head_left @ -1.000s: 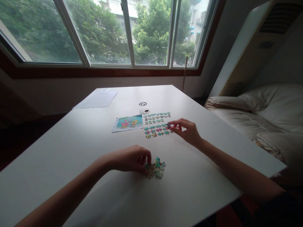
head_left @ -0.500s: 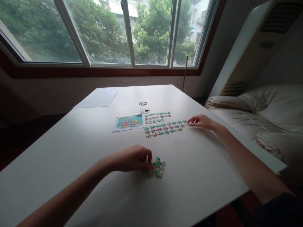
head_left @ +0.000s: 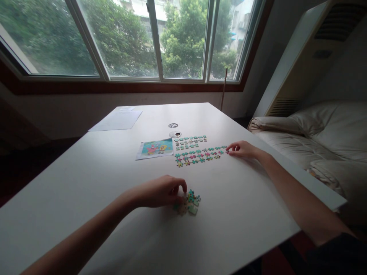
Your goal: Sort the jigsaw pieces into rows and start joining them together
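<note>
Several loose puzzle pieces point(head_left: 189, 202) lie heaped near the table point(head_left: 114, 183) front. The left hand point(head_left: 159, 193) curls over them, grip unclear. The right hand point(head_left: 243, 149), fingertips together, touches the end of the laid-out rows point(head_left: 200, 154) — sorting, seemingly — so the next pick needs a fine pinch.

no readable text, labels or numbers anywhere

One left hand point(head_left: 159, 191), one right hand point(head_left: 243, 149), one picture card point(head_left: 155, 148), one paper sheet point(head_left: 116, 120) (puzzle pieces point(head_left: 197, 154) uncountable).

Home living room: sofa point(head_left: 321, 133), big window point(head_left: 129, 38), white table point(head_left: 86, 172).
</note>
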A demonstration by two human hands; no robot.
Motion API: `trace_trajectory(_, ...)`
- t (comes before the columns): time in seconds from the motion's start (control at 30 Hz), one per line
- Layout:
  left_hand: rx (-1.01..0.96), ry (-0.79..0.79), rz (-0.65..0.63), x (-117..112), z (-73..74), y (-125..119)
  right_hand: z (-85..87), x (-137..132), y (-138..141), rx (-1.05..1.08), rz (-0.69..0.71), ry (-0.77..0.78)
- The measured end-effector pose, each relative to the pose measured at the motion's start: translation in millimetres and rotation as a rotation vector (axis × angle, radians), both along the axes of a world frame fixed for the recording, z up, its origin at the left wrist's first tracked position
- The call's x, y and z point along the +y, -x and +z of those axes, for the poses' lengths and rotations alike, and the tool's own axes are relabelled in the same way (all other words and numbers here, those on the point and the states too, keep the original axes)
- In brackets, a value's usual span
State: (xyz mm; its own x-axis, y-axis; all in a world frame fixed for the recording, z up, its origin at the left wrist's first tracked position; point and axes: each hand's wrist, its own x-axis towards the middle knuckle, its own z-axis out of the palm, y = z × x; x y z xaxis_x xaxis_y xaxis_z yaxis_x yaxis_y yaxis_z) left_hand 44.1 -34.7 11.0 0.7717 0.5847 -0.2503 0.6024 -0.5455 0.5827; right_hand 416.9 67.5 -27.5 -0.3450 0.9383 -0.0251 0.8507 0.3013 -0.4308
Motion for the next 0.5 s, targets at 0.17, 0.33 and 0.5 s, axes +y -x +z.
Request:
trace_trajectory(0.17,-0.018,-0.003,0.005,1,-2.1,0,-4.8,1,3,-0.020,-0.046,-0.059)
trace_trajectory(0.33,-0.014,0.004,0.000,1,-0.4,-2,-12.0,3,3,-0.022,-0.074,-0.110)
trace_trajectory(0.5,-0.003,-0.034,0.001,-1,0.9,-5,-13.0,3,5,-0.034,-0.074,-0.135)
